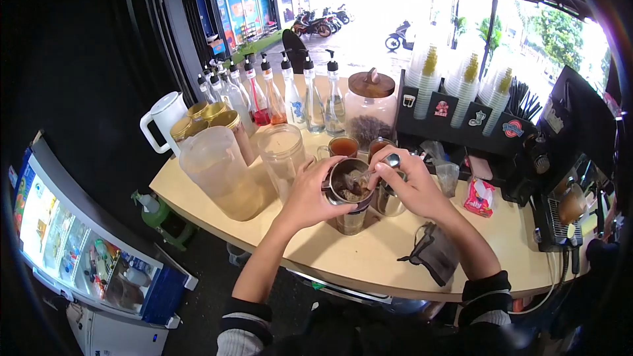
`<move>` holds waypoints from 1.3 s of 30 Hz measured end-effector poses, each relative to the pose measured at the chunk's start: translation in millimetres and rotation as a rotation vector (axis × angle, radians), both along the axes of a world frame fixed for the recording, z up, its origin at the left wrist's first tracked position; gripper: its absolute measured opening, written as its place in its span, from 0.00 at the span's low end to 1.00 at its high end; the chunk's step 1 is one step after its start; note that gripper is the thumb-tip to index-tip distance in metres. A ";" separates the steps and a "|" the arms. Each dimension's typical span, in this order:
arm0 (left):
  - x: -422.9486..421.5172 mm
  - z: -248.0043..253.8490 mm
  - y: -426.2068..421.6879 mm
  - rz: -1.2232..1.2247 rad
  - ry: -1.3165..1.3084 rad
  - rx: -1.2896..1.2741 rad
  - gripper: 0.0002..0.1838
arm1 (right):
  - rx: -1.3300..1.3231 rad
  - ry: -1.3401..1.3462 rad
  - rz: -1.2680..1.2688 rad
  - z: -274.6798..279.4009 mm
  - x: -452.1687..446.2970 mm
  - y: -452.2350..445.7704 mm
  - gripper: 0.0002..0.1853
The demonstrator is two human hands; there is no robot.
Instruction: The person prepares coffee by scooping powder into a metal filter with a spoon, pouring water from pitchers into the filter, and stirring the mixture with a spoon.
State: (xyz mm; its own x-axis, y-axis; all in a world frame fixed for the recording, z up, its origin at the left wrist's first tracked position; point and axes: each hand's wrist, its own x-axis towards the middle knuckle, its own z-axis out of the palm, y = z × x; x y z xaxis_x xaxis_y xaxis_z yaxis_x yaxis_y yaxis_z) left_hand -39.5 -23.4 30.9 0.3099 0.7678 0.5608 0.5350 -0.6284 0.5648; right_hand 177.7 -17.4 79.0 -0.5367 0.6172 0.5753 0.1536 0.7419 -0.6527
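Note:
My left hand (311, 192) is wrapped round a metal-rimmed cup (336, 201) with brown, wet-looking contents, which sits above a clear glass (351, 223) on the wooden counter (316, 247). Pinched in my right hand (410, 181) is a utensil (374, 177), seemingly a spoon, whose lower end reaches into the cup. Two glass mugs of reddish-brown drink (343, 147) stand just behind. Another clear glass (390, 203) is partly hidden under my right hand. A dark mesh pouch (432, 254) lies to the right.
Left of my hands are a large translucent pitcher (214, 168), a clear jar (280, 151) and a white jug (169, 118). Pump bottles (290, 95) line the back beside a wooden-lidded jar (369, 109). A cup rack (428, 109) and a pink packet (479, 198) are at right.

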 end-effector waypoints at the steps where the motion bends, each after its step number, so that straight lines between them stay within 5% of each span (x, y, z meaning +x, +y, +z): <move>1: 0.2 -0.9 0.6 0.014 0.010 -0.002 0.44 | -0.102 0.073 -0.016 -3.9 -0.5 0.1 0.10; 15: -1.7 -2.5 0.1 -0.078 -0.106 -0.292 0.43 | -0.182 0.155 -0.026 -20.1 -13.8 7.7 0.08; 20: 3.3 13.9 -5.3 -0.014 -0.001 -0.060 0.35 | -0.068 0.040 -0.066 -13.9 -14.3 12.1 0.08; 21: 8.8 18.0 -8.1 -0.011 -0.018 0.012 0.26 | -0.075 0.054 -0.037 -12.2 -13.8 11.1 0.10; 28: 22.7 24.6 -8.9 0.222 0.183 0.403 0.06 | -0.148 0.146 -0.113 -23.6 25.2 13.0 0.15; 31: 14.6 32.7 -17.2 0.277 0.182 0.340 0.05 | 0.328 -0.283 -0.514 -73.2 80.0 40.3 0.13; 35: 3.7 30.2 -19.5 0.283 0.013 0.242 0.07 | 0.310 -0.456 -0.608 -136.9 118.5 42.3 0.11; 37: -1.8 26.8 -18.5 0.302 -0.076 0.216 0.10 | -0.448 -0.140 -0.450 -151.4 116.4 38.7 0.11; 39: -1.5 23.7 -19.7 0.285 -0.161 0.130 0.11 | -0.498 0.027 -0.385 -166.9 110.0 36.6 0.11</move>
State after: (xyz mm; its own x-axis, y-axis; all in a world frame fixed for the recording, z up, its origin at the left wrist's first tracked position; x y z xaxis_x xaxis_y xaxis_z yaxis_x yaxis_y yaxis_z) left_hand -41.0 -43.1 54.6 -0.0069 0.7300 0.6834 0.6098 -0.5386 0.5814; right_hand 287.7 19.2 -87.9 -0.2123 0.9606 0.1792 0.3275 0.2427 -0.9131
